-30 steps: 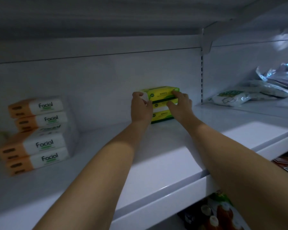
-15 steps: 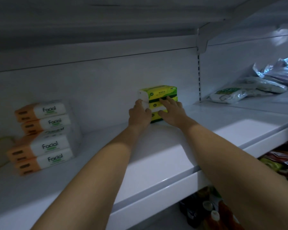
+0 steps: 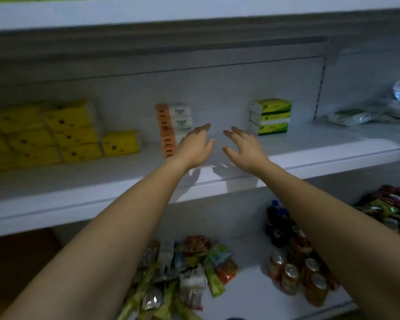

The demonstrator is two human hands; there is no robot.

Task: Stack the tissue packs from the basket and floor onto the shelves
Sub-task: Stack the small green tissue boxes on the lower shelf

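Observation:
Three green tissue packs (image 3: 271,116) stand stacked at the back of the white shelf (image 3: 310,155), right of centre. A stack of orange and white Facial tissue packs (image 3: 171,125) stands to their left, partly behind my left hand (image 3: 195,146). Yellow tissue packs (image 3: 56,135) are piled at the far left, with one single yellow pack (image 3: 121,143) beside them. My left hand and my right hand (image 3: 244,147) hover over the shelf between the orange and green stacks, fingers spread and holding nothing.
The lower shelf (image 3: 249,296) holds a heap of snack packets (image 3: 185,273), dark bottles (image 3: 276,224) and drink cans (image 3: 298,276). Plastic-wrapped goods (image 3: 365,114) lie on the right section past the upright (image 3: 320,86). More packets (image 3: 388,206) sit at the right edge.
Both hands have let go of the green stack and pulled back toward me. The view has drawn back and tilted down, so the yellow packs and lower shelf now show.

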